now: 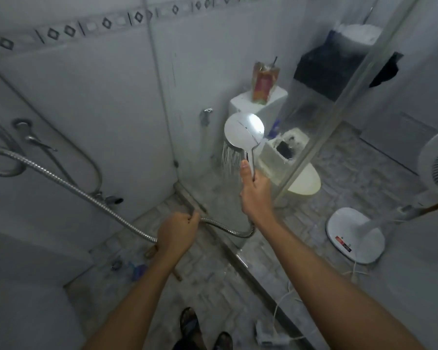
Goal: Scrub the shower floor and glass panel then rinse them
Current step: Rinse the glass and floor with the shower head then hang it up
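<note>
Your right hand (254, 190) has its fingers wrapped around the shower head (243, 131), spraying water beside the glass panel (314, 137); your left hand (177, 231) fingers clasp its hose (68, 185).

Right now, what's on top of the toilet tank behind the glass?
An orange-red refill pouch stands on the white tank. The shower head in the right hand covers the tank's lower front.

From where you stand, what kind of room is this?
A small home bathroom, most likely. The right hand holds a running shower head on a metal hose, a glass panel encloses the shower, and a toilet stands beyond it.
</note>
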A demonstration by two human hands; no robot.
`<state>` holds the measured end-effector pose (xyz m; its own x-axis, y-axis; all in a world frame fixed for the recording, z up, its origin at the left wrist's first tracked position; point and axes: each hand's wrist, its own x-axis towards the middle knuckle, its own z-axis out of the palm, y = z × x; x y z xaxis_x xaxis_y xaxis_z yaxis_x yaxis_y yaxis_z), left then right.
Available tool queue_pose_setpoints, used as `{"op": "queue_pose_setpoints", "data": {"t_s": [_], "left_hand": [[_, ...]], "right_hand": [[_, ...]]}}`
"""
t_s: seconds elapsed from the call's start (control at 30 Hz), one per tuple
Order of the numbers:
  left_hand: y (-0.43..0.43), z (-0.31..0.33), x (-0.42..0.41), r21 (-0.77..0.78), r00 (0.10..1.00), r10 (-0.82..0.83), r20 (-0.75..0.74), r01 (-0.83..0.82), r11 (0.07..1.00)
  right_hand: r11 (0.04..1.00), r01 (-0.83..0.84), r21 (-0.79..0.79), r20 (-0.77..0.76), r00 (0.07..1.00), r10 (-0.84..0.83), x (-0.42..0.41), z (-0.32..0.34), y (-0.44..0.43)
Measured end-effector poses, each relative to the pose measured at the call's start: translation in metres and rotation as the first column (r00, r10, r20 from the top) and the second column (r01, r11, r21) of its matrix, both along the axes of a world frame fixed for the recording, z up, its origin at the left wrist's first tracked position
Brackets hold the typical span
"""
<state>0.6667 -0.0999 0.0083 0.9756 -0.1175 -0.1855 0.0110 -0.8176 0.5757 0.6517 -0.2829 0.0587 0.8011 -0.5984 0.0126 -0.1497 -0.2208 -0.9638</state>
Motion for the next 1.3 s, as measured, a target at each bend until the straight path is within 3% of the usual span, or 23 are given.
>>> {"op": "queue_pose_setpoints", "data": {"t_s": [0.23,0.33,0.53,0.73,0.97,1.13,1.3], "left_hand": [[0.062,-0.041,0.026,0.075,0.992,0.058,-0.115,-0.050,0.996],[0.080,-0.052,0.036,0.121,0.991,0.091,-0.096,-0.079,0.990],[0.121,-0.071,0.036,0.147,0.948,0.255,-0.191,-0.230,0.962],[0.140,-0.076,0.026,0.216,0.919,0.362,-0.157,-0.326,0.920],[0.130,-0.077,-0.011,0.253,0.833,0.549,-0.064,-0.519,0.817],[0.122,-0.097,-0.064,0.254,0.723,0.680,-0.122,-0.640,0.725],[0.114,-0.117,-0.142,0.401,0.733,0.674,-0.093,-0.592,0.699]], "right_hand": [[0.984,-0.102,0.147,-0.103,0.988,0.117,0.046,-0.037,0.053],[0.970,-0.157,0.187,-0.125,0.975,0.182,0.059,-0.052,0.075],[0.930,-0.280,0.240,-0.170,0.931,0.324,0.082,-0.075,0.117],[0.865,-0.368,0.340,-0.198,0.872,0.448,0.103,-0.092,0.137],[0.742,-0.540,0.397,-0.190,0.743,0.642,0.113,-0.121,0.143],[0.680,-0.557,0.477,-0.170,0.700,0.693,0.103,-0.130,0.144],[0.583,-0.571,0.578,-0.184,0.605,0.775,0.066,-0.131,0.149]]}}
